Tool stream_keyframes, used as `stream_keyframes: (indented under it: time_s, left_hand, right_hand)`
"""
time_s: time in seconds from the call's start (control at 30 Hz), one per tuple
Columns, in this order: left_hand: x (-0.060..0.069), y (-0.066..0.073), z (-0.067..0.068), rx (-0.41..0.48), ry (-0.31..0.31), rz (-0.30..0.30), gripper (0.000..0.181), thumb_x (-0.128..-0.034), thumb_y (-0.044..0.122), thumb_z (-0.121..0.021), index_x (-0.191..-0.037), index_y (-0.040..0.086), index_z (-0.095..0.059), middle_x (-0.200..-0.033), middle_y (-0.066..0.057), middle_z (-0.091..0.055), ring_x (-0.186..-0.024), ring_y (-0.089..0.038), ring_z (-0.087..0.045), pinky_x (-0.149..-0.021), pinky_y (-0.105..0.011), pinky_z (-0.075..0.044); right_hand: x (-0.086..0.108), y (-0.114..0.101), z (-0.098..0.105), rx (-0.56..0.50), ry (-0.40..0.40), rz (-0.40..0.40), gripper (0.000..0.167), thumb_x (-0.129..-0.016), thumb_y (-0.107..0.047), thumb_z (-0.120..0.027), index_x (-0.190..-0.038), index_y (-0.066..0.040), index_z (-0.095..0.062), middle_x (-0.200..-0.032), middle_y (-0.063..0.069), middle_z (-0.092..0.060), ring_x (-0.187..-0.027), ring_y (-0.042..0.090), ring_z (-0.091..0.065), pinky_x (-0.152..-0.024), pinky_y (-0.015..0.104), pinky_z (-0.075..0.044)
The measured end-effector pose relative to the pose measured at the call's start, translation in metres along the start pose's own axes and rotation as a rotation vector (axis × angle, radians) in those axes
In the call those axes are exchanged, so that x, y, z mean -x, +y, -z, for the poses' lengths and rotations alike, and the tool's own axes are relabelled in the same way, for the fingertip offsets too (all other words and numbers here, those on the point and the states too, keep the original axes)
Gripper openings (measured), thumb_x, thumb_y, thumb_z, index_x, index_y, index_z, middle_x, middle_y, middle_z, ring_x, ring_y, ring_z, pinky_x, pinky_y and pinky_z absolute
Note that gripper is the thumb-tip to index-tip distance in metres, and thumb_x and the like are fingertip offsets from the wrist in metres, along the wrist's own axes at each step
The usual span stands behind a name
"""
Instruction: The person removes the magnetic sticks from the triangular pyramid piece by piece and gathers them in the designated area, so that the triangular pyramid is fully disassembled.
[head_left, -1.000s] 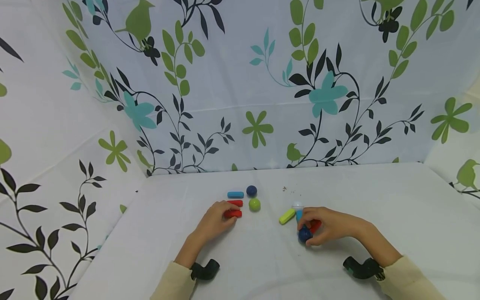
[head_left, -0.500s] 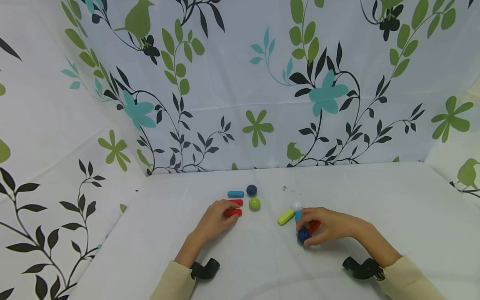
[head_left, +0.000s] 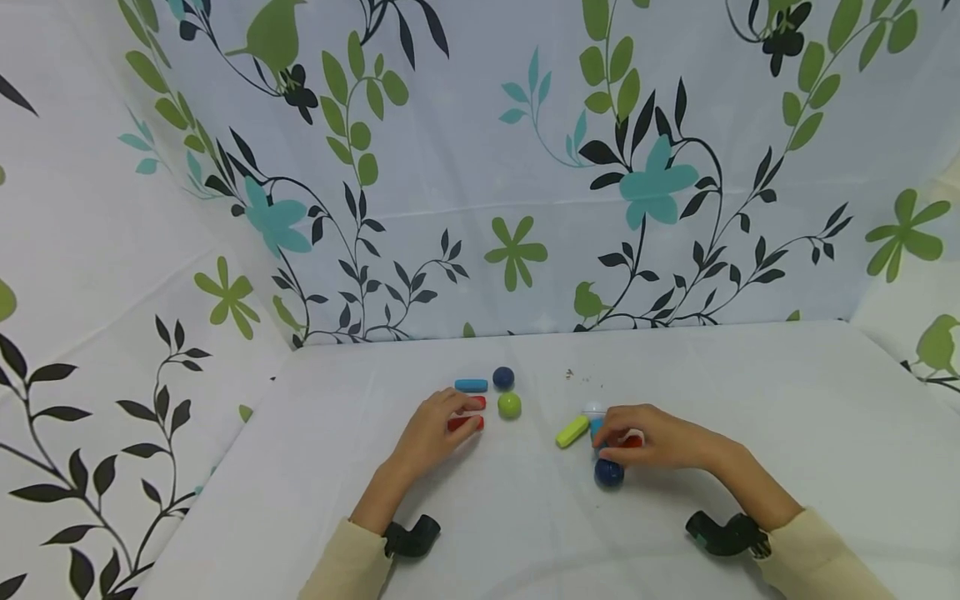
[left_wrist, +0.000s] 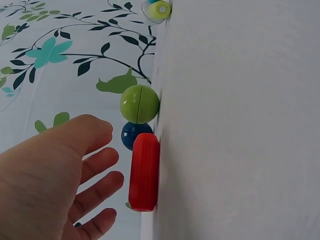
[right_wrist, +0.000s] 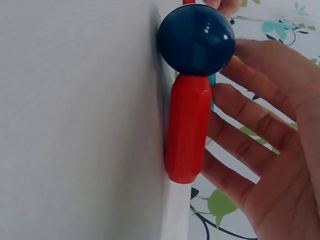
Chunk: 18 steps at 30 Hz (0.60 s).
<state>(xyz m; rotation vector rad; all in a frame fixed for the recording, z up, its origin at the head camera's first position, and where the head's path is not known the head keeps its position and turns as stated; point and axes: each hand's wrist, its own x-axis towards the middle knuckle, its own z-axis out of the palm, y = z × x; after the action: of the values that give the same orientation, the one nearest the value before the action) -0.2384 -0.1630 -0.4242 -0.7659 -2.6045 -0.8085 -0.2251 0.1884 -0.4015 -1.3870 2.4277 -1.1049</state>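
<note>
Two red sticks lie one behind the other by my left hand (head_left: 433,433); its fingertips are over the farther one (head_left: 477,402) and its thumb is near the closer one (head_left: 466,423). In the left wrist view, a gap separates that loosely bent hand (left_wrist: 65,170) from a red stick (left_wrist: 144,172). My right hand (head_left: 660,437) arches over a red stick (head_left: 633,442) and a light blue stick (head_left: 597,427), behind a dark blue ball (head_left: 608,472). In the right wrist view, its fingers (right_wrist: 255,127) are parted beside the ball (right_wrist: 196,40) and red stick (right_wrist: 188,129), gripping neither.
Behind the left hand are a light blue stick (head_left: 471,385), a dark blue ball (head_left: 503,378) and a green ball (head_left: 509,406). A yellow-green stick (head_left: 572,432) and a clear ball (head_left: 594,408) are left of and behind the right hand. Patterned cloth (head_left: 450,167) hangs behind the table (head_left: 525,533).
My right thumb has moved from the near side of the dark blue ball to behind it, and the hand has shifted slightly away from me. My left fingers and thumb have moved slightly farther over the red sticks.
</note>
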Motion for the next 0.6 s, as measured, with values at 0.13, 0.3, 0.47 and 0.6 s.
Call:
stream_keyframes:
  time_s: [0.13, 0.3, 0.47, 0.6]
  left_hand:
    - [-0.001, 0.005, 0.0, 0.033, 0.006, -0.023, 0.019, -0.0871, 0.012, -0.073, -0.105, 0.009, -0.071, -0.104, -0.001, -0.067, -0.097, -0.019, -0.06, -0.086, -0.034, -0.052]
    - [-0.004, 0.013, -0.002, 0.032, -0.015, -0.056, 0.019, -0.0881, 0.013, -0.071, -0.107, 0.008, -0.071, -0.107, -0.004, -0.067, -0.099, -0.02, -0.06, -0.086, -0.034, -0.054]
    - [-0.004, 0.024, -0.003, 0.043, -0.053, -0.068, 0.021, -0.0892, 0.015, -0.07, -0.108, 0.007, -0.07, -0.106, -0.005, -0.067, -0.096, -0.021, -0.06, -0.087, -0.034, -0.053]
    - [-0.003, 0.03, -0.006, 0.074, -0.088, -0.089, 0.021, -0.0904, 0.014, -0.069, -0.11, 0.007, -0.069, -0.103, -0.004, -0.067, -0.092, -0.02, -0.061, -0.083, -0.031, -0.053]
  right_hand:
    - [-0.001, 0.003, -0.001, 0.026, 0.078, 0.019, 0.01, -0.094, -0.01, -0.064, -0.102, -0.006, -0.069, -0.094, -0.003, -0.06, -0.079, 0.005, -0.052, -0.064, 0.022, -0.049]
    - [-0.001, 0.006, -0.003, 0.123, 0.197, 0.021, 0.011, -0.092, -0.006, -0.066, -0.102, -0.007, -0.07, -0.095, -0.002, -0.059, -0.081, 0.008, -0.053, -0.066, 0.024, -0.05]
    - [-0.002, 0.007, -0.006, 0.203, 0.294, -0.031, 0.014, -0.088, -0.002, -0.068, -0.101, -0.007, -0.07, -0.099, 0.002, -0.058, -0.083, 0.017, -0.056, -0.069, 0.026, -0.052]
    - [-0.005, 0.01, -0.01, 0.226, 0.298, -0.11, 0.018, -0.088, -0.005, -0.069, -0.106, -0.007, -0.07, -0.109, 0.007, -0.059, -0.092, 0.024, -0.057, -0.074, 0.029, -0.054]
